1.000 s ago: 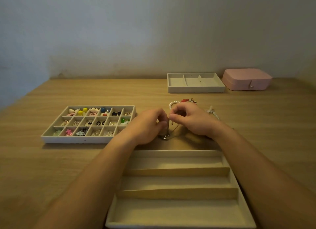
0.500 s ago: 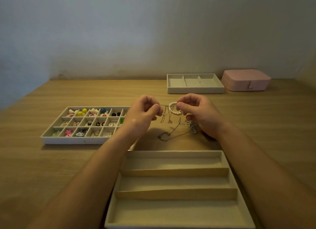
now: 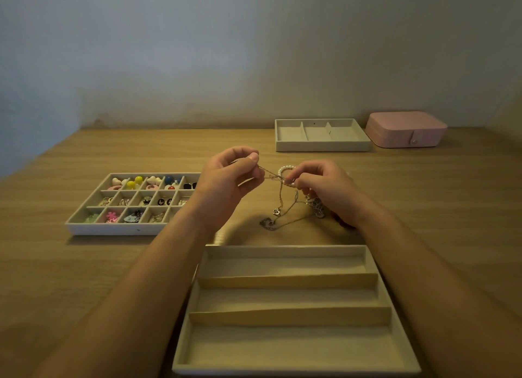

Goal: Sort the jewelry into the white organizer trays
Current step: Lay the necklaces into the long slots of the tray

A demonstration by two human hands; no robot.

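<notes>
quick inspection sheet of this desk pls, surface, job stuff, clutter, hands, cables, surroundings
surface: wooden table, trays spread on it
job's things: grid tray at left holds small jewelry; slotted tray nearest and small tray at back look empty; tangled necklaces and pearl loop held between the hands
clutter: closed pink box, back right
hands: left hand and right hand each pinch the tangled necklaces
cables: nothing seen
surroundings: plain wall behind

Tangled silver chains (image 3: 276,211) with a pearl loop (image 3: 285,169) stretch between my fingers (image 3: 251,160), pendants hanging low. The long-slot tray (image 3: 288,280) lies nearest me. The grid tray (image 3: 113,228) at left holds colourful earrings (image 3: 130,184).
</notes>
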